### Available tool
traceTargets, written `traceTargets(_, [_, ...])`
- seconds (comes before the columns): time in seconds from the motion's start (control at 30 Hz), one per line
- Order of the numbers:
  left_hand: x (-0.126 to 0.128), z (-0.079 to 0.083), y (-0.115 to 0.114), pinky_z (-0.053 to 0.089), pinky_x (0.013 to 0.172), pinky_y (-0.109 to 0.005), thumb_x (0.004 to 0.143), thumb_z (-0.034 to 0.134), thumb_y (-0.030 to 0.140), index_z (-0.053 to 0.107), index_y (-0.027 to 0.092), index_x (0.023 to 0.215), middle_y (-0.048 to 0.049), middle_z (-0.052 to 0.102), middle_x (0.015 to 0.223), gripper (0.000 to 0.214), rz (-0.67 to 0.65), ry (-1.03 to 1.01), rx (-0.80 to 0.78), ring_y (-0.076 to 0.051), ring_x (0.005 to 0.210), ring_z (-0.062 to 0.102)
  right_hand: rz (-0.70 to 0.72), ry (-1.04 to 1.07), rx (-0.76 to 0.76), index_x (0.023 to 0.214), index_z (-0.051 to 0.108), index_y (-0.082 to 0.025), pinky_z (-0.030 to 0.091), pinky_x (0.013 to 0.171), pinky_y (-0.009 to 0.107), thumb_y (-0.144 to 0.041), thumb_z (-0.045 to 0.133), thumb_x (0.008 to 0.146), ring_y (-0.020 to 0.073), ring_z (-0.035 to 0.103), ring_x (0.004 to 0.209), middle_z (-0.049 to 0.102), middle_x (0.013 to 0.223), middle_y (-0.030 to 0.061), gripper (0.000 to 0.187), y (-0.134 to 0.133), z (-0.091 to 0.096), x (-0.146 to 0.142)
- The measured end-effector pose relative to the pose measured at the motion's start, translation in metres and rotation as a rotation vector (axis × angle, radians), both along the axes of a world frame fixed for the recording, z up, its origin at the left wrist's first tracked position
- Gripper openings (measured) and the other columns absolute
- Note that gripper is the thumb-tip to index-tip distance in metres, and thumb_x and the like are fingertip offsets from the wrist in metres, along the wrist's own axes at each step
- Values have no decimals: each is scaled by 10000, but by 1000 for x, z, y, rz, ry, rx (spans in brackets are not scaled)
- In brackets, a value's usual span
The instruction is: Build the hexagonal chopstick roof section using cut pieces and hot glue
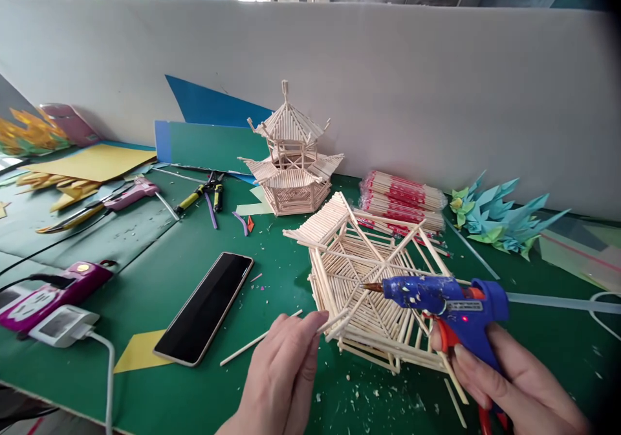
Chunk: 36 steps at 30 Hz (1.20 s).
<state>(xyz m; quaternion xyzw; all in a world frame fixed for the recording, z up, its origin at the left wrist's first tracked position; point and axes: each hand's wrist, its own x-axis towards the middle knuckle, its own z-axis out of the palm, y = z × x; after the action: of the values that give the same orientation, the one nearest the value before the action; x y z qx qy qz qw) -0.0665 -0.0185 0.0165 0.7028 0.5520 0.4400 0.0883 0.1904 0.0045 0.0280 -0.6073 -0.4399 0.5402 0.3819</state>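
Observation:
My right hand (514, 377) is wrapped around a blue hot glue gun (436, 296), a finger at its orange trigger. The gun's red light is lit, and a clear glue stick (557, 301) juts from its back. Its brown nozzle hovers over the hexagonal wooden-stick model (359, 273), whose roof is an open frame with one panel covered in sticks. With fingers pinched together, my left hand (284, 373) is at the model's near-left corner, on a thin wooden stick at the roof frame's edge. A loose stick (247, 347) lies on the table beside that hand.
Behind stands a stick pagoda (291, 156). Packs of sticks (402, 199) and blue folded-paper pieces (504, 215) are to the right. At left are a phone (206, 309), a purple power strip (58, 296), a pink glue gun (130, 195) and pliers (194, 197). A grey partition (388, 92) closes the back.

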Motion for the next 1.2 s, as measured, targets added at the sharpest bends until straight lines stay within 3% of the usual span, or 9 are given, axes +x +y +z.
traceTargets(0.27, [8, -10, -1, 451, 893, -311, 868, 415, 100, 471, 234, 1210, -43, 669, 1013, 372, -13, 2, 0, -163, 838, 631, -54, -10, -23, 1010, 603, -229, 390, 454, 245, -473, 615, 762, 145, 437, 488, 499, 536, -11, 349, -2, 6, -6])
traceTargets(0.43, [6, -2, 0, 480, 869, -281, 881, 422, 142, 485, 241, 1182, -45, 666, 1028, 324, -28, -2, -21, -175, 925, 622, -64, -27, -40, 971, 601, -237, 384, 442, 232, -480, 604, 768, 137, 434, 489, 510, 558, -9, 316, -2, 8, -6])
traceTargets(0.7, [0, 8, -1, 505, 847, -270, 867, 453, 161, 531, 229, 1121, -54, 679, 999, 274, -38, 50, -109, -176, 902, 644, -21, -34, -58, 869, 615, -237, 383, 454, 243, -502, 589, 769, 148, 433, 496, 494, 542, -10, 284, -2, 9, -5])
traceTargets(0.93, [6, 7, 4, 515, 753, -242, 852, 438, 133, 567, 224, 1030, -34, 673, 868, 238, -35, -13, -58, -150, 750, 640, 12, -13, -70, 812, 622, -234, 378, 451, 249, -501, 570, 781, 156, 431, 500, 482, 541, -2, 274, -2, 9, -3])
traceTargets(1.2, [7, 5, 2, 502, 735, -223, 831, 489, 115, 587, 213, 1023, -40, 673, 891, 237, -44, -116, -103, -151, 778, 629, -19, -12, -72, 907, 616, -235, 374, 446, 243, -505, 584, 773, 149, 431, 493, 492, 531, -8, 303, 0, 12, -7])
